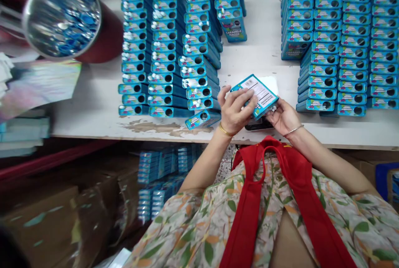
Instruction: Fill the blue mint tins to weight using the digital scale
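Observation:
Both my hands hold one teal candy box (260, 92) above the front edge of the white table (93, 106), its printed back face up. My left hand (234, 109) grips the box's left side, fingers curled over the top. My right hand (283, 115) cups the box from below on the right, with a few small white pieces near its fingers. A dark flat object (258, 124) lies on the table just under my hands.
Rows of matching teal boxes stand at the left (165, 47) and right (343, 39) of the table. A metal bowl of blue and white pieces (62, 18) sits far left. More boxes (158, 176) and cardboard cartons (46, 222) lie below the table.

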`<act>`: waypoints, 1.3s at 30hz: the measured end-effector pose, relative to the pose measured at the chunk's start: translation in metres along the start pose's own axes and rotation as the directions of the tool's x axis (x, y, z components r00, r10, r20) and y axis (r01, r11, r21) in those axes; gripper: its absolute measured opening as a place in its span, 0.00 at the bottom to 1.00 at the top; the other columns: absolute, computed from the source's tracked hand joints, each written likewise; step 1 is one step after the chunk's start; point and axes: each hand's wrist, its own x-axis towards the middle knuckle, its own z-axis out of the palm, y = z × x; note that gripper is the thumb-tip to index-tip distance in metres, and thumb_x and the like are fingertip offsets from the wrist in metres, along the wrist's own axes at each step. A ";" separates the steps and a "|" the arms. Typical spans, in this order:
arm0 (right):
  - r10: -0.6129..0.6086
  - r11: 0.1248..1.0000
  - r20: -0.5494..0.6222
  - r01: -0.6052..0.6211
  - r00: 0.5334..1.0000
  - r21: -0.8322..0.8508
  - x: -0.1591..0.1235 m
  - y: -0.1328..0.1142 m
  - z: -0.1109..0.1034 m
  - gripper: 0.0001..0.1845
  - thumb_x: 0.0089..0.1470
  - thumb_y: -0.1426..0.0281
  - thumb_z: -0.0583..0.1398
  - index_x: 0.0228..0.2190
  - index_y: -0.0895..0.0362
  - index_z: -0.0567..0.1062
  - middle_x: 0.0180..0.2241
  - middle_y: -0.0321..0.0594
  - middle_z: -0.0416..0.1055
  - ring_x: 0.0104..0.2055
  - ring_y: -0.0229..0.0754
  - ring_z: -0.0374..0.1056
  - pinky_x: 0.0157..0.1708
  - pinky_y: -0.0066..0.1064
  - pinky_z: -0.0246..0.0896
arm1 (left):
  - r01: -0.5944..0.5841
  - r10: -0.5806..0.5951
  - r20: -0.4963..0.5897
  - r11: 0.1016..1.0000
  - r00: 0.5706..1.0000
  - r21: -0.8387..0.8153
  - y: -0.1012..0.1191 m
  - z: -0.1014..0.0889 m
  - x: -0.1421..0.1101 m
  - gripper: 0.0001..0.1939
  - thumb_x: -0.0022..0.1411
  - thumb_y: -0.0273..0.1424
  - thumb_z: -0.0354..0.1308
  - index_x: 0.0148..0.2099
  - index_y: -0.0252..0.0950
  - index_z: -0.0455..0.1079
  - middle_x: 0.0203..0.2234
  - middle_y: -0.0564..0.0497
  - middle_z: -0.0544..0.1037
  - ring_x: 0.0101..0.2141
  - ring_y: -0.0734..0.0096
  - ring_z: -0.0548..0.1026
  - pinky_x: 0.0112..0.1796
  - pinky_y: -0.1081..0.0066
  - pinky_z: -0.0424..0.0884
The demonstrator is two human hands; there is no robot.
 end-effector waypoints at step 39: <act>-0.052 0.916 0.039 0.063 0.998 -0.396 -0.040 -0.007 -0.071 0.21 0.41 0.61 0.74 0.34 0.60 0.77 0.25 0.34 0.69 0.21 0.28 0.59 0.15 0.18 0.51 | 0.245 -0.356 -0.130 0.825 0.925 -0.510 -0.009 -0.020 0.018 0.22 0.66 0.49 0.56 0.56 0.45 0.60 0.43 0.50 0.74 0.44 0.73 0.75 0.48 0.65 0.76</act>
